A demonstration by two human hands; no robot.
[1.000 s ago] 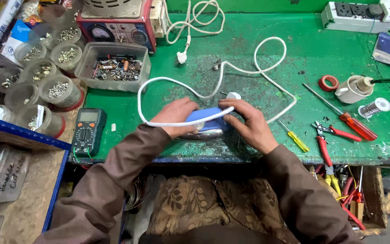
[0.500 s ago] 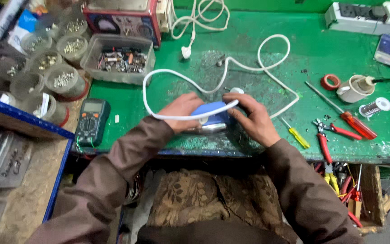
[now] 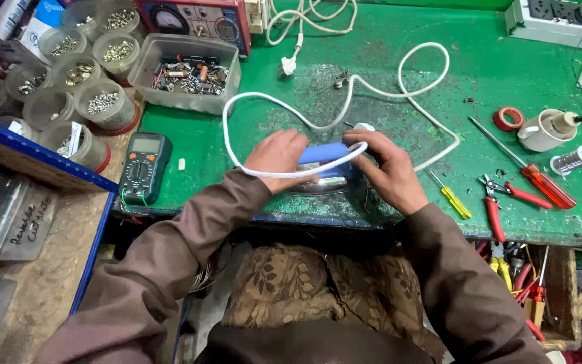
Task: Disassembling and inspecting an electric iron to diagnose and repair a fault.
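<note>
Both hands clasp a blue iron [image 3: 328,162] lying near the front edge of the green bench [image 3: 506,61]: the left hand [image 3: 279,158] grips one end, the right hand [image 3: 386,172] the other. Its white cord [image 3: 399,74] loops across the open middle; a multimeter [image 3: 144,165] and screwdrivers [image 3: 454,202] flank it.
</note>
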